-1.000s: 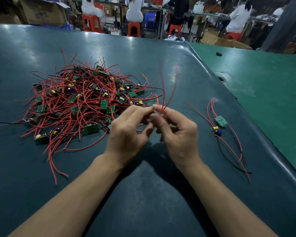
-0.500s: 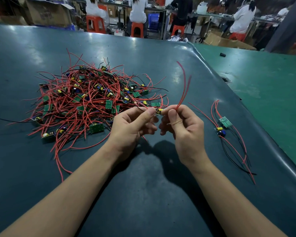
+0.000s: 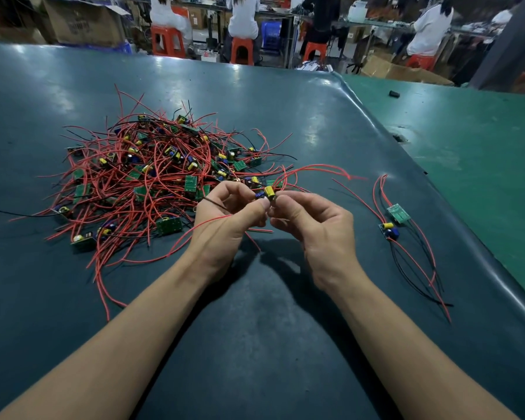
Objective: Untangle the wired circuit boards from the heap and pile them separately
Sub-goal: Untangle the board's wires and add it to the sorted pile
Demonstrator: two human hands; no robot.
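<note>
A tangled heap (image 3: 152, 177) of small green circuit boards with red and black wires lies on the dark table, left of centre. Just in front of its near right edge, my left hand (image 3: 228, 219) and my right hand (image 3: 312, 225) together pinch one small wired board (image 3: 267, 194) with a yellow capacitor. Its red wires (image 3: 315, 169) arch out to the right, and another red wire trails over my left wrist. To the right lies a separate pile of two wired boards (image 3: 394, 219), their wires running toward me.
The dark table (image 3: 255, 328) meets a green-topped table (image 3: 482, 165) on the right along a raised rounded edge. A small black object (image 3: 394, 93) lies on the green top. Seated people on orange stools and cardboard boxes fill the background.
The held board's red wires, which stood upright between my hands, have swung down to the right. The board with its yellow capacitor now shows between my fingertips.
</note>
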